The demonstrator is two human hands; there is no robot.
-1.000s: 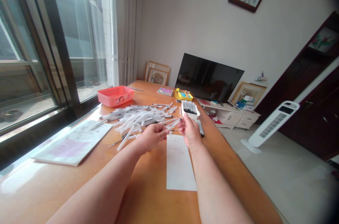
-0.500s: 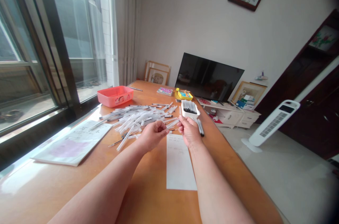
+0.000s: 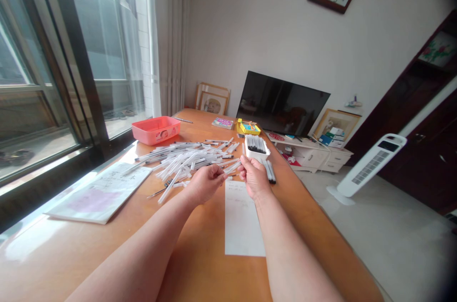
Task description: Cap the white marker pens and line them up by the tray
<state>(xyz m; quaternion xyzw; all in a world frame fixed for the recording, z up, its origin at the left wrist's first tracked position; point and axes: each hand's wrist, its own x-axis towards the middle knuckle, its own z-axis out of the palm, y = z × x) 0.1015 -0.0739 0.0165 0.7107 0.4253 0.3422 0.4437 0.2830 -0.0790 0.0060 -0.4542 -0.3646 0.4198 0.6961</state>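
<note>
Clear plastic pen barrels (image 3: 182, 161) lie heaped on the wooden table (image 3: 200, 254) just beyond my left hand (image 3: 205, 183), while my right hand (image 3: 254, 177) is nearest a white tray of black-tipped refills (image 3: 256, 146). Both hands are curled, fingertips pinched, above a paper sheet (image 3: 240, 221); whether they grip anything, I cannot tell.

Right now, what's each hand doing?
Left hand: closed, pinching; can't tell on what.
Right hand: closed, pinching; can't tell on what.
</note>
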